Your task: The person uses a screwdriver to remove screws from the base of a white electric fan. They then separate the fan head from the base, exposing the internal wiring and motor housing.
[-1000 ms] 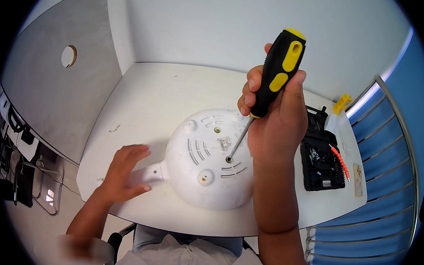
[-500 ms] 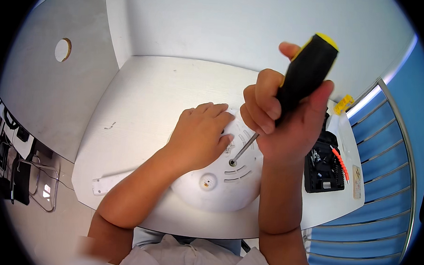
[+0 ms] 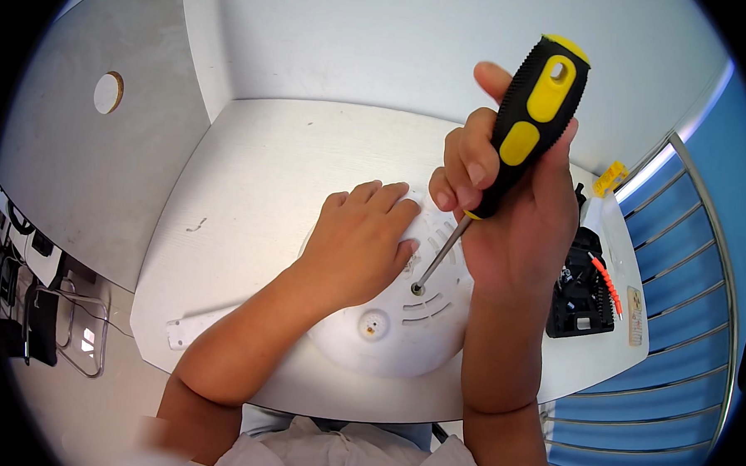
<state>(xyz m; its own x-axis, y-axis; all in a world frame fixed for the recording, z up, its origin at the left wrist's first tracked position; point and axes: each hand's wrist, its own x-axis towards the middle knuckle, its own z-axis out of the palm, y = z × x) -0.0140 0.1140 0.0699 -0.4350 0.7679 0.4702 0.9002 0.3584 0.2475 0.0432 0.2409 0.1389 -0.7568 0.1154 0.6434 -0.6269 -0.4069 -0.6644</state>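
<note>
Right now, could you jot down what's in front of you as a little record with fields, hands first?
Left hand: the left hand lies over the round white casing, fingers slightly parted
Right hand: the right hand grips a black-and-yellow screwdriver
Screwdriver tip: at a round hole in the casing
Casing: slotted side up, on a white table
Right side: open black tool case, with an orange shaft by its right edge
</note>
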